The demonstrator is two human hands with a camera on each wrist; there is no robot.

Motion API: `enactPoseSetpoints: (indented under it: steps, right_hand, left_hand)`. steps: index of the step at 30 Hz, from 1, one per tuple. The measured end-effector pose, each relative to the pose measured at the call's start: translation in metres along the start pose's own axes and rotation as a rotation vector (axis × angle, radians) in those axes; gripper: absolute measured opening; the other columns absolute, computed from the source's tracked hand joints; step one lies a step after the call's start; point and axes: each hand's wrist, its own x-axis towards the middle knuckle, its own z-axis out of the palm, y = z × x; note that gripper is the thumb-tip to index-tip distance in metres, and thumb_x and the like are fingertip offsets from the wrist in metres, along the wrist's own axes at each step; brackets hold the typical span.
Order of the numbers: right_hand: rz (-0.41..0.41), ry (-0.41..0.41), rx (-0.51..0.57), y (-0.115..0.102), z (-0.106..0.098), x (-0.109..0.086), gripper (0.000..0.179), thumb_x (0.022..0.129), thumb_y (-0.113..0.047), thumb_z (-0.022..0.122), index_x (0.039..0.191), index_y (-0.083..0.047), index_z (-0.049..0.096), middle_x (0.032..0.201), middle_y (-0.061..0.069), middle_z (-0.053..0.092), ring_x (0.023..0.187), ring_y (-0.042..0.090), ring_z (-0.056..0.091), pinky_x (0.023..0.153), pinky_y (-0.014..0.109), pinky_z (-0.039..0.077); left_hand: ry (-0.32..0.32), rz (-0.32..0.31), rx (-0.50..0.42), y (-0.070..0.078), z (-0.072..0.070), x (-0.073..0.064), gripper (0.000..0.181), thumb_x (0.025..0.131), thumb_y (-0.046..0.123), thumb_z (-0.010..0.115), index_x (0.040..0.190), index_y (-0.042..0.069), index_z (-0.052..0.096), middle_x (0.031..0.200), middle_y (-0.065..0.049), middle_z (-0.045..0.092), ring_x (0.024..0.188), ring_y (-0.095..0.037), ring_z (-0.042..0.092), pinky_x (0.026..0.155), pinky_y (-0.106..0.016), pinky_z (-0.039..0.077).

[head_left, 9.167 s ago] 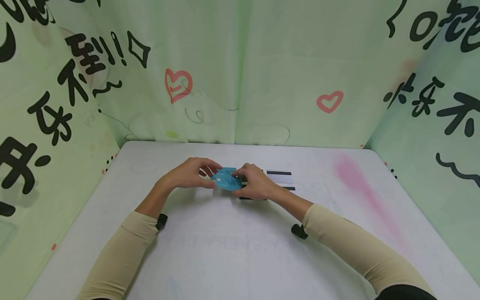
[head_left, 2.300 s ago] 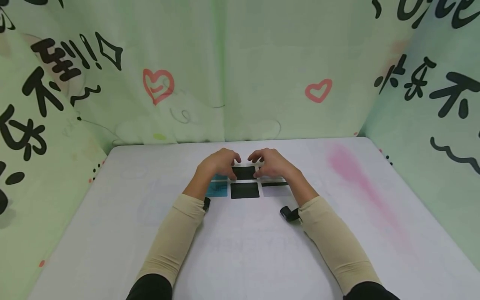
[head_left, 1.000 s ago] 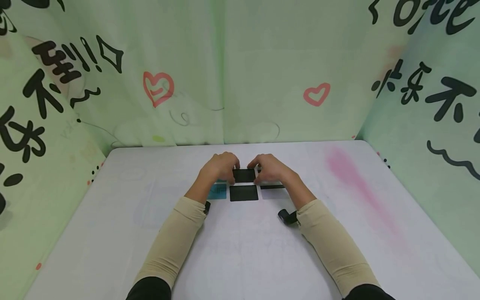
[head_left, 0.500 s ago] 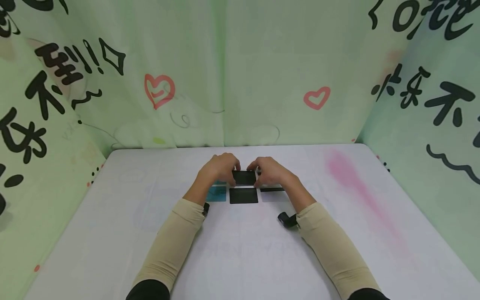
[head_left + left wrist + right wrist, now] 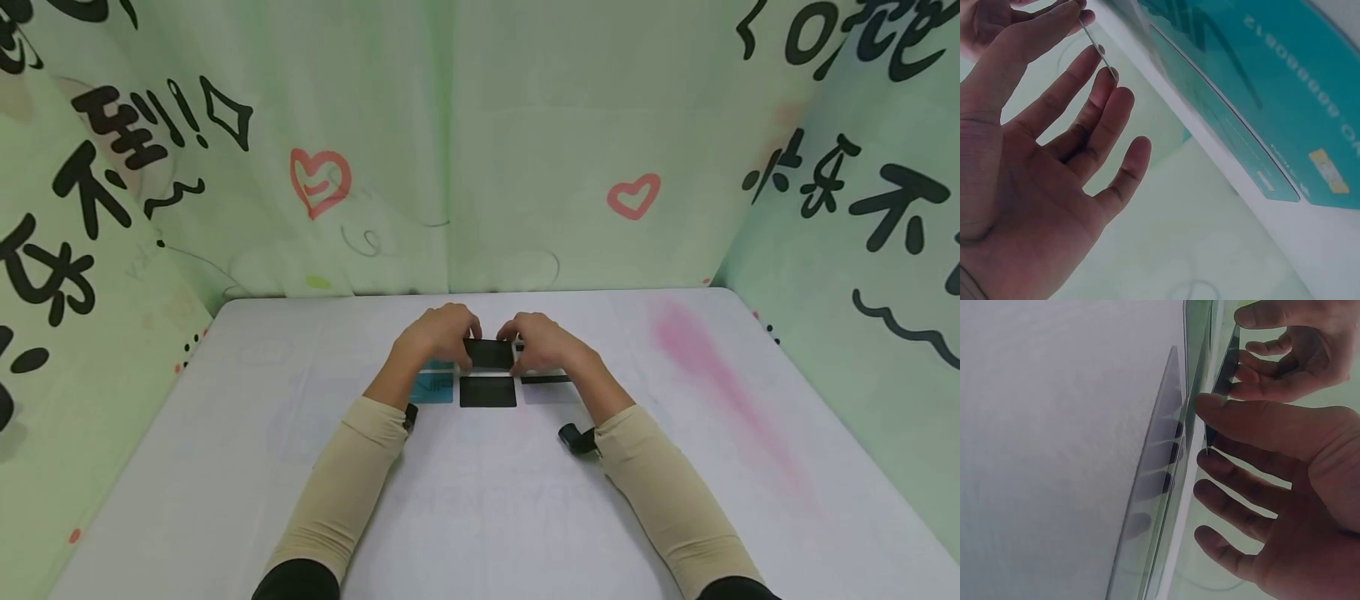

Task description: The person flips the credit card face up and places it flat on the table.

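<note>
In the head view, a black card [image 5: 491,355] is held by its short edges between my two hands. My left hand [image 5: 442,335] pinches its left end with thumb and fingertips, and my right hand [image 5: 542,343] does the same at the right end. The left wrist view shows the card edge-on as a thin line [image 5: 1099,50], its face tipped off the table. Just in front lies a second black card [image 5: 487,392], flat. Teal cards with a gold chip and raised numbers [image 5: 1310,94] lie beside my left hand, partly under it in the head view.
Right of the black cards lie pale, shiny cards with a black stripe [image 5: 551,392], partly covered by my right hand. The white table [image 5: 480,500] ends at a green curtain [image 5: 525,167] behind and at both sides. A pink smear [image 5: 720,375] marks the table's right.
Earlier both hands held teal cards farther left; those now lie in a column, with black cards beside them. Since then my hands have closed on the ends of the far black card.
</note>
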Motion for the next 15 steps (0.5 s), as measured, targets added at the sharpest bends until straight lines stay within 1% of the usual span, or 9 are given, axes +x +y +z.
enactPoseSetpoints:
  steps: [5, 8, 12, 15]
  right_hand:
    - [0.017, 0.002, -0.002, 0.0004, -0.0013, -0.0002, 0.059, 0.077, -0.011, 0.090, 0.132, -0.003, 0.069, 0.123, 0.015, 0.066, 0.113, 0.032, 0.062, 0.100, 0.047, 0.052]
    - [0.025, 0.010, 0.010, -0.0006, -0.0028, -0.0011, 0.058, 0.077, -0.011, 0.089, 0.131, -0.002, 0.069, 0.121, 0.016, 0.065, 0.112, 0.032, 0.062, 0.099, 0.046, 0.052]
    - [0.023, 0.019, 0.024, -0.0014, -0.0040, -0.0033, 0.058, 0.078, -0.010, 0.088, 0.132, -0.001, 0.068, 0.121, 0.016, 0.065, 0.113, 0.033, 0.062, 0.099, 0.046, 0.052]
    - [0.012, 0.028, 0.033, -0.0002, -0.0035, -0.0048, 0.057, 0.078, -0.010, 0.087, 0.131, -0.001, 0.068, 0.120, 0.016, 0.066, 0.114, 0.033, 0.063, 0.099, 0.046, 0.052]
  left_hand:
    - [0.000, 0.020, -0.023, -0.0018, -0.0023, -0.0015, 0.048, 0.083, 0.021, 0.086, 0.128, 0.011, 0.072, 0.120, -0.009, 0.068, 0.109, -0.023, 0.063, 0.098, -0.043, 0.054]
    - [-0.001, 0.031, -0.038, -0.0035, -0.0042, -0.0021, 0.048, 0.084, 0.020, 0.085, 0.129, 0.009, 0.072, 0.122, -0.010, 0.067, 0.110, -0.024, 0.062, 0.099, -0.041, 0.054]
    - [-0.004, 0.037, -0.058, -0.0043, -0.0054, -0.0029, 0.048, 0.084, 0.019, 0.085, 0.129, 0.008, 0.071, 0.123, -0.011, 0.067, 0.113, -0.025, 0.062, 0.100, -0.041, 0.053]
    - [-0.007, 0.041, -0.073, -0.0056, -0.0035, -0.0028, 0.048, 0.085, 0.018, 0.085, 0.129, 0.007, 0.071, 0.124, -0.012, 0.067, 0.113, -0.025, 0.062, 0.100, -0.041, 0.053]
